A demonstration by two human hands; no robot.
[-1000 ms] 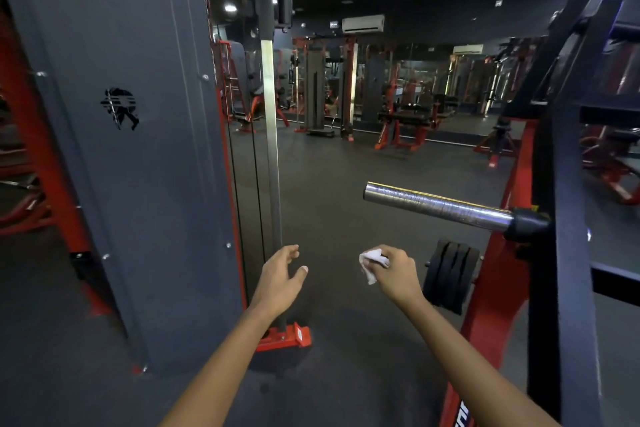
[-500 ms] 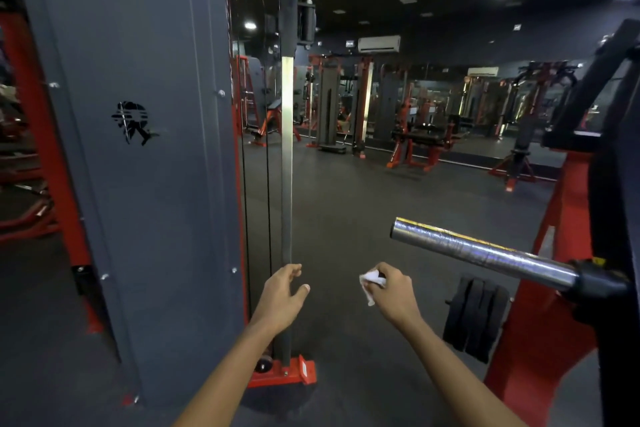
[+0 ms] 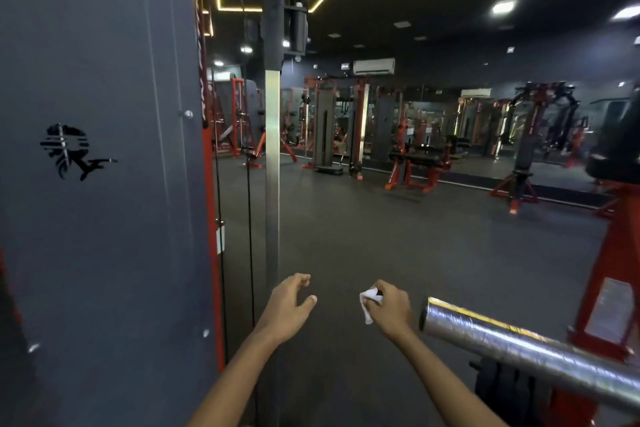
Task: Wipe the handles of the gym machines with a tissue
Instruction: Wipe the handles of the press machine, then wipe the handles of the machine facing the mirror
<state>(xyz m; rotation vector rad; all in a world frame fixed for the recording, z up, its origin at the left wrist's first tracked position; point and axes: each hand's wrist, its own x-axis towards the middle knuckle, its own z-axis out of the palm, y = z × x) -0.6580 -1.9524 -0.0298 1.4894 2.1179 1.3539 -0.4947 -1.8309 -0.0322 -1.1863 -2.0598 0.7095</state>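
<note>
**Q:** Head view, left to right: what is there?

**A:** Farthest left of the fingers stands a tall grey metal machine panel (image 3: 97, 184) with a black logo. Just right of it rises a vertical polished steel guide rod (image 3: 272, 166). The left hand (image 3: 289, 305) hangs in front of the rod's lower part, fingers loosely spread and curved, holding nothing; whether it touches the rod, I cannot tell.

**Q:** And the tissue?

**A:** A small crumpled white tissue (image 3: 367, 303) is pinched in the curled fingers of the right hand (image 3: 389, 308), poking out on the thumb side. Just right of that hand, apart from it, is the blunt end of a thick shiny chrome bar (image 3: 519, 347) on a red-framed machine (image 3: 609, 288).

**Q:** How will the tissue handle?

**A:** Likely very light, soft and easily torn; it should fold around a handle under gentle pressure. Holding it bunched against the fingertips, as now, looks sensible. No wiping contact shows yet.
</note>
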